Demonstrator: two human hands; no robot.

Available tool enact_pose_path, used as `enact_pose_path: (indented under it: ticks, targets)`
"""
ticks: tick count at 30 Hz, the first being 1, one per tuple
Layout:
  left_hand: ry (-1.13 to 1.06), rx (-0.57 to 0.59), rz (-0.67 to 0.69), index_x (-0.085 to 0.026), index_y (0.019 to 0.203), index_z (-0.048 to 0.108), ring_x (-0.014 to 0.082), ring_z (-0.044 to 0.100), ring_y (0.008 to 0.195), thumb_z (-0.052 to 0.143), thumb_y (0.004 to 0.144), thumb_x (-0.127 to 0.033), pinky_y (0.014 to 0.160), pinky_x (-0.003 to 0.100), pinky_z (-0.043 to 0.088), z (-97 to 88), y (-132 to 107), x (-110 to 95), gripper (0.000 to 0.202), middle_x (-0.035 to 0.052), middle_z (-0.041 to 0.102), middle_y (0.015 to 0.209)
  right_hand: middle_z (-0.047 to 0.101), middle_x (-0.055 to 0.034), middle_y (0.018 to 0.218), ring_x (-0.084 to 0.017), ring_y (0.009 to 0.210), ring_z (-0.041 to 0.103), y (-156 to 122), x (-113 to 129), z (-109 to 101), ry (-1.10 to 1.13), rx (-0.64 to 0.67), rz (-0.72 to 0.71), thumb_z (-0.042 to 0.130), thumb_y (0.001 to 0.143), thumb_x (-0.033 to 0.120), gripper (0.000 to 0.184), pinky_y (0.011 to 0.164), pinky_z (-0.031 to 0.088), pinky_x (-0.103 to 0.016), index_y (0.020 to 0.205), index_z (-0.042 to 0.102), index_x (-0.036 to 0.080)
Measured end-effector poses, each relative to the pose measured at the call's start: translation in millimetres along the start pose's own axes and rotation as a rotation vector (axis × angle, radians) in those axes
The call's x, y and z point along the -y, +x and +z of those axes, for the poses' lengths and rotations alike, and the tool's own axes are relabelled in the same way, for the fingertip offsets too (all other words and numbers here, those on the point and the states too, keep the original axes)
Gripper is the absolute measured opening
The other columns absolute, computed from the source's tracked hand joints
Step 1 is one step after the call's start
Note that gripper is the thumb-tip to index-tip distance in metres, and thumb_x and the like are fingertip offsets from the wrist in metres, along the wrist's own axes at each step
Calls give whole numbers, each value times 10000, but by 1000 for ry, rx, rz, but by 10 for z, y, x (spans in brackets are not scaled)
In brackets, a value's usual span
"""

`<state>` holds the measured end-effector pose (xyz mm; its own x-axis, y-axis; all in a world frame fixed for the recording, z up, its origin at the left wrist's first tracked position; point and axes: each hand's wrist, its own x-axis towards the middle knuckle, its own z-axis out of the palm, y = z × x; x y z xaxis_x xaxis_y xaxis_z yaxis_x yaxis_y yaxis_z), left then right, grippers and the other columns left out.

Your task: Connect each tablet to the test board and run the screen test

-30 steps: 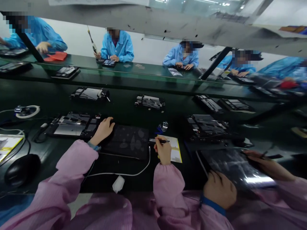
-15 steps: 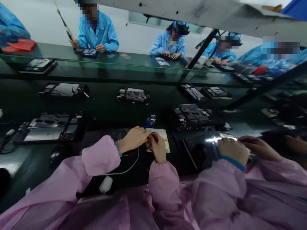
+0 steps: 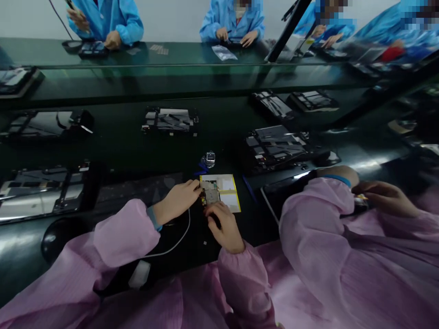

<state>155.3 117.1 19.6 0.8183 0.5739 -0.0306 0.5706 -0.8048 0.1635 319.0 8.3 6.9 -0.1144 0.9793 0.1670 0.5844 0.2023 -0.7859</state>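
My left hand (image 3: 178,201) reaches over a dark tablet (image 3: 137,192), its fingers pressed together at the left edge of a yellow and white sheet (image 3: 228,189). A small grey piece (image 3: 211,195) lies on that sheet between my two hands. Just below the piece is my right hand (image 3: 223,226), its fingers curled closed, and what they hold is hidden. A white cable (image 3: 178,240) runs under my left wrist.
A small clear object (image 3: 209,159) stands behind the sheet. Opened tablets (image 3: 277,146) (image 3: 169,119) (image 3: 41,192) lie along the dark green belt. A co-worker's pink sleeve (image 3: 315,219) and hand (image 3: 384,198) are close on the right. People in blue coats work across the far bench (image 3: 171,68).
My view has tilted down and right. My left hand came off the tablet's far corner to the sheet, and my right hand drew back below the grey piece.
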Motion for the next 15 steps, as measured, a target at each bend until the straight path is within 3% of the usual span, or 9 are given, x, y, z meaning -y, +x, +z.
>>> enact_pose_path:
  ticks: [3,5,8,11,15]
  targets:
    - [81,-29,0,-148,1104,592,243,525,1005,386,897,-82,792,359,483,30,-59,-76,300,109,563,1023,610,-19,760,-175,794,544,44,-28,-24,-33,-18,1,403,912,246,212,742,417,-328,759,546,207]
    - [97,-41,-6,-168,1175,563,242,518,1001,370,885,-57,797,369,478,23,-92,-101,365,103,565,1011,602,-25,760,-175,780,547,147,-66,-45,-108,-109,42,403,921,253,220,730,423,-323,748,531,207]
    - [82,-38,-17,-187,1208,546,224,529,960,356,875,-33,766,347,483,27,-112,-103,413,89,569,999,621,-54,934,-181,885,573,320,-149,-57,-169,-218,35,433,874,165,147,780,458,-321,943,558,202]
    - [61,-18,7,-150,1137,579,229,529,967,358,875,-32,772,352,492,67,-114,-72,363,93,584,1040,634,-39,1000,-169,925,585,404,-249,-23,-200,-122,-41,384,877,100,320,813,477,-319,1114,558,225]
    - [-20,-4,38,-155,1128,575,220,529,993,366,877,-35,849,358,489,121,-124,-13,348,82,610,1084,625,-60,953,-192,897,568,372,-351,62,-338,-82,-74,422,910,145,245,789,487,-339,997,641,213]
